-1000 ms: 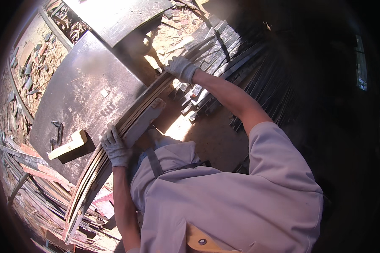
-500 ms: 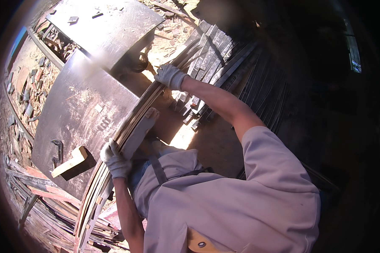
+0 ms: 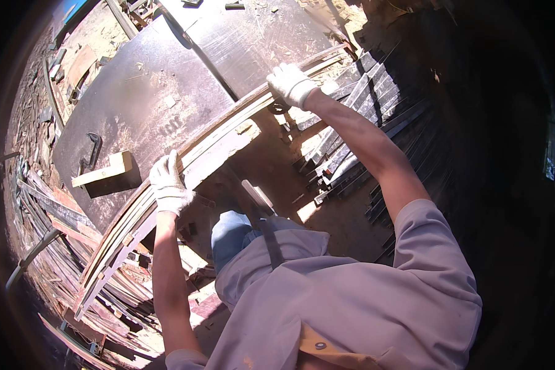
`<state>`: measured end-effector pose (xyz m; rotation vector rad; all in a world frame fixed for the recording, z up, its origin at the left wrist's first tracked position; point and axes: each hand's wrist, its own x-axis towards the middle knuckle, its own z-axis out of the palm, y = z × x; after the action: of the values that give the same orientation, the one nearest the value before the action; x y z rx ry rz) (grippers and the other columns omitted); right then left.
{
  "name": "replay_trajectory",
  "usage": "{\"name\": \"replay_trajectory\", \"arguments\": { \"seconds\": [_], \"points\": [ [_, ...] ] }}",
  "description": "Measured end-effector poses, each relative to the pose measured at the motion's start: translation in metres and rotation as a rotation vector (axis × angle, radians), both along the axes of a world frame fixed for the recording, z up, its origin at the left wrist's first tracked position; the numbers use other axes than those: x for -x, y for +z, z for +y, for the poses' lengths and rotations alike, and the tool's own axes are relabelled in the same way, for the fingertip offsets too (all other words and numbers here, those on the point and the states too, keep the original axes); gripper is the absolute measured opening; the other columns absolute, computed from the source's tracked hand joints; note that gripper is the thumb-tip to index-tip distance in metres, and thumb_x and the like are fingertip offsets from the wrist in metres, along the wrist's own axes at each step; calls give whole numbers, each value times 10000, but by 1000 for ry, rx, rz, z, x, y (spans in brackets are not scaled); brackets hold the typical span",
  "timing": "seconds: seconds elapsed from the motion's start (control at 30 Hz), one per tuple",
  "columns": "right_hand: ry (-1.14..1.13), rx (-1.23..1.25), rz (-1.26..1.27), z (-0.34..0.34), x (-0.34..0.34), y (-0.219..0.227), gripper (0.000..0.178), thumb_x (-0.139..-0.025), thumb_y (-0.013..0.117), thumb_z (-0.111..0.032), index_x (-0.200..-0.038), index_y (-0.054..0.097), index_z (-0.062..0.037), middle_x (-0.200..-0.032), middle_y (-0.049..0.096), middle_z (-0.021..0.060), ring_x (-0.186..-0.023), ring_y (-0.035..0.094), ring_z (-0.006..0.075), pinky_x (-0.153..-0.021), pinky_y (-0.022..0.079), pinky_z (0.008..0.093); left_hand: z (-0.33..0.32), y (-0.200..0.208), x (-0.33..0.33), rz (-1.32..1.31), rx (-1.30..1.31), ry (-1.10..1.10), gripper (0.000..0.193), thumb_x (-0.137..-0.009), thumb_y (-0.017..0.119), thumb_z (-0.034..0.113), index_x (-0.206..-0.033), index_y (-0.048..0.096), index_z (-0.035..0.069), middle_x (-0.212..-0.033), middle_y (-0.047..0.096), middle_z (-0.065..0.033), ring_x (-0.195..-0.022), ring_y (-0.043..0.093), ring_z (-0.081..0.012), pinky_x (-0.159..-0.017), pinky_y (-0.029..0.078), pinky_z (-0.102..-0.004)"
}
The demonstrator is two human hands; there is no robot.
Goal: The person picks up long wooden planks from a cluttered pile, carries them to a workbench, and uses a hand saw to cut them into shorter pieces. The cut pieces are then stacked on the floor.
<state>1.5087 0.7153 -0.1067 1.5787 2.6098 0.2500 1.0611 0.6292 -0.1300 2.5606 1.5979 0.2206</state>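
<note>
A bundle of long, thin wooden strips [image 3: 225, 125] lies along the near edge of the dark metal table [image 3: 148, 105], stretching from lower left to upper right. My left hand [image 3: 168, 184], in a white work glove, grips it left of its middle. Farther along to the right, my right hand [image 3: 291, 85], gloved alike, has its fingers over the top of the same bundle. Both thumbs are hard to make out. On the table by my left hand are an L-shaped wooden block [image 3: 106, 170] and a black metal bracket-like piece [image 3: 92, 152].
Stacked dark strips [image 3: 361, 108] lie on the ground to the right. Below the table at left is a heap of long scrap strips [image 3: 114, 308]. Broken pieces litter the ground beyond. A narrow gap [image 3: 197, 49] splits the tabletop.
The strip bundle has swung from a steeper slant to lie flatter along the table edge, its far end now against the right tabletop section. Both hands moved with it, and my view has shifted.
</note>
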Motion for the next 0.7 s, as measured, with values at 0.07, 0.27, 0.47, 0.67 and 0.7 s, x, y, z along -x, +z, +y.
{"name": "replay_trajectory", "arguments": {
  "seconds": [0.07,0.27,0.47,0.67,0.7],
  "points": [
    [8,-48,-18,-11,-15,-9,219,-885,610,-159,-1097,616,-102,-1079,626,158,-1025,605,328,-901,476,459,1,2,-9,-4,-14,-12,961,-708,785,284,-1555,368,103,-1377,468,-209,-1318,434,-414,-1145,327,-527],
    [65,-162,124,-15,-22,-24,283,-895,562,-104,-1174,577,-61,-1107,596,178,-1082,574,364,-947,452,482,-7,6,-10,6,54,22,1089,-587,848,234,-1553,369,86,-1370,475,-198,-1302,444,-392,-1144,345,-520],
    [142,-405,70,-17,-31,-40,289,-902,546,-121,-1177,587,-43,-1081,605,190,-1037,591,380,-904,472,497,-10,4,-19,29,-5,22,1126,-546,864,223,-1547,363,109,-1364,478,-185,-1303,448,-391,-1154,353,-490],
    [115,-327,94,-11,-26,-53,184,-933,511,-141,-1066,606,-57,-975,643,192,-912,637,389,-800,494,510,-3,-15,-7,28,-77,-5,1226,-509,925,255,-1571,321,141,-1383,460,-172,-1320,428,-395,-1141,335,-524],
    [131,-329,79,-13,-27,-55,174,-942,502,-145,-1052,606,-59,-969,646,196,-908,640,391,-803,496,508,-4,-18,-7,12,-77,-15,1226,-506,928,252,-1569,326,143,-1381,463,-172,-1319,431,-395,-1138,340,-527]
  ]
}}
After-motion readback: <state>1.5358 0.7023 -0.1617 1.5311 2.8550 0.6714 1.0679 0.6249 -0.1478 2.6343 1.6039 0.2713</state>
